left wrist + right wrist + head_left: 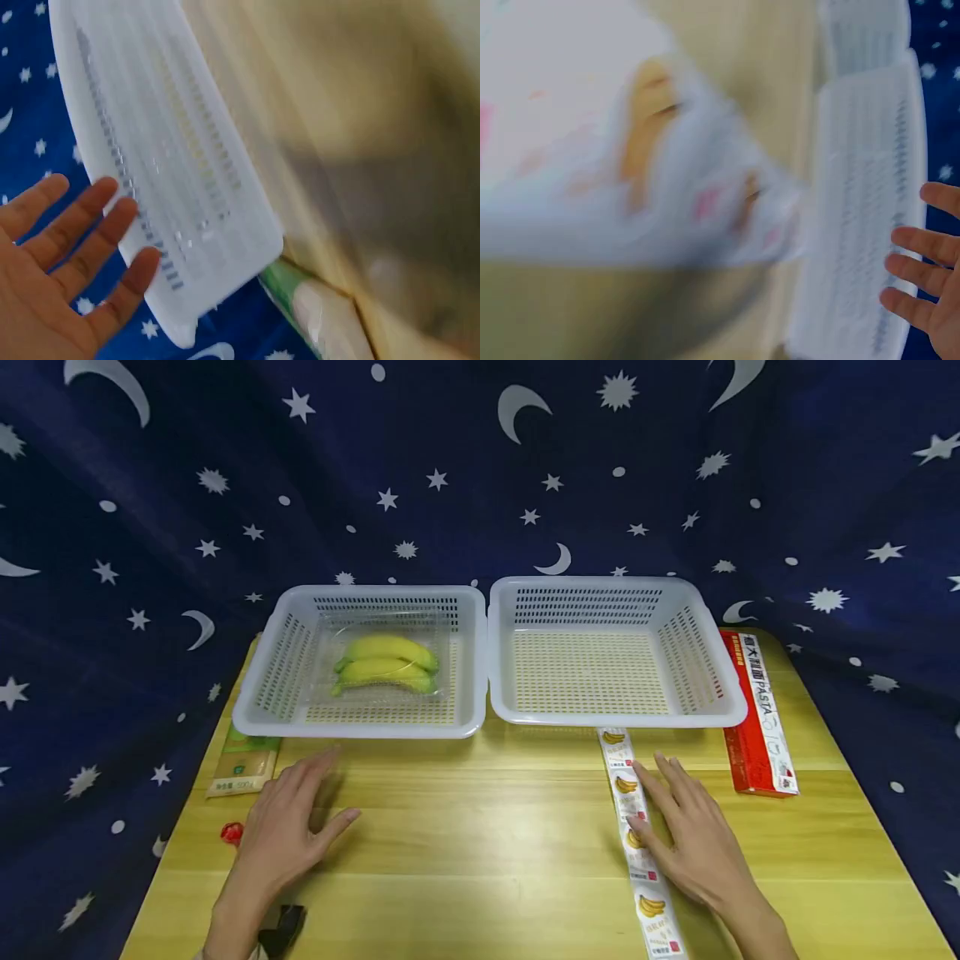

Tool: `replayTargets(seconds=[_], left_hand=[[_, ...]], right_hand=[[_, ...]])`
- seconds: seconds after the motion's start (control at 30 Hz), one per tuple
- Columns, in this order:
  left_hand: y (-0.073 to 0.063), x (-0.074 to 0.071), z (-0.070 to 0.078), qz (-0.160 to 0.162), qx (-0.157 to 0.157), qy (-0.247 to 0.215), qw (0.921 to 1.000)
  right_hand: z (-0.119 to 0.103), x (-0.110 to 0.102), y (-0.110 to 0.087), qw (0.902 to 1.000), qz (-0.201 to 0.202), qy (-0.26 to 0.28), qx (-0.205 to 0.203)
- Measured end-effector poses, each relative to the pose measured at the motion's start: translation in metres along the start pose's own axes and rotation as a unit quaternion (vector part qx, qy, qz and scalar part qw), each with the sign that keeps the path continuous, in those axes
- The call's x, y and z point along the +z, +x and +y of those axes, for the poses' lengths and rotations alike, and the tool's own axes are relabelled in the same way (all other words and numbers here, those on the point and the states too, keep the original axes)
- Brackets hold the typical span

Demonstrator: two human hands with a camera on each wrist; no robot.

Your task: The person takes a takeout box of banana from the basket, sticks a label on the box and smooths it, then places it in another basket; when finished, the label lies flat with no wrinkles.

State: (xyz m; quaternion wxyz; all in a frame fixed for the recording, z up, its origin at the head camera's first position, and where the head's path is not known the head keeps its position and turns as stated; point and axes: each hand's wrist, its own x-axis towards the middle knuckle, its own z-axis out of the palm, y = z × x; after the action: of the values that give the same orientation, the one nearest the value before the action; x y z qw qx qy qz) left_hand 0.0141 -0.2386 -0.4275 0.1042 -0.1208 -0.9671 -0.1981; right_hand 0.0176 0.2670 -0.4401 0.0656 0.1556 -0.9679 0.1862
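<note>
My left hand (281,827) hovers over the table's left side with fingers spread, holding nothing; in the left wrist view its fingers are loosely extended. My right hand (693,835) is relaxed beside a strip of banana stickers (637,852), its thumb and index fingertips overlapping the strip's edge in the head view. The strip runs from under the right basket's front toward the near table edge. In the left white basket (360,731) lies a clear plastic tray (322,652) with bananas (386,664) in it. The right white basket (615,721) shows its bare perforated bottom.
A red pasta box (757,735) lies at the right, beside the right basket. At the left are a beige-and-green packet (243,768), partly under the left basket, and a small red item (232,833). A black object (282,930) sits by the left wrist. A starry cloth (450,443) hangs behind.
</note>
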Motion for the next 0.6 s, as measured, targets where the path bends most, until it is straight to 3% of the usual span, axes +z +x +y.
replayTargets(seconds=[0.1,0.2,0.3,0.37,0.5,0.6], left_hand=[[0.003,-0.010,-0.012,0.030,0.009,-0.042,0.9986],[0.007,-0.017,-0.025,0.056,0.012,-0.096,0.9938],[0.014,-0.023,-0.039,0.095,0.018,-0.161,0.9822],[0.020,-0.026,-0.048,0.141,0.032,-0.187,0.9717],[0.034,-0.027,-0.063,0.222,0.068,-0.179,0.9560],[0.042,-0.026,-0.072,0.244,0.068,-0.166,0.9530]], right_hand=[[-0.014,-0.010,0.013,0.9979,0.017,0.058,-0.021],[-0.027,-0.017,0.028,0.9898,0.021,0.126,-0.063],[-0.041,-0.022,0.048,0.9769,0.012,0.183,-0.110],[-0.050,-0.025,0.065,0.9678,0.003,0.210,-0.139],[-0.064,-0.027,0.095,0.9542,-0.010,0.241,-0.178],[-0.073,-0.024,0.113,0.9469,-0.022,0.253,-0.197]])
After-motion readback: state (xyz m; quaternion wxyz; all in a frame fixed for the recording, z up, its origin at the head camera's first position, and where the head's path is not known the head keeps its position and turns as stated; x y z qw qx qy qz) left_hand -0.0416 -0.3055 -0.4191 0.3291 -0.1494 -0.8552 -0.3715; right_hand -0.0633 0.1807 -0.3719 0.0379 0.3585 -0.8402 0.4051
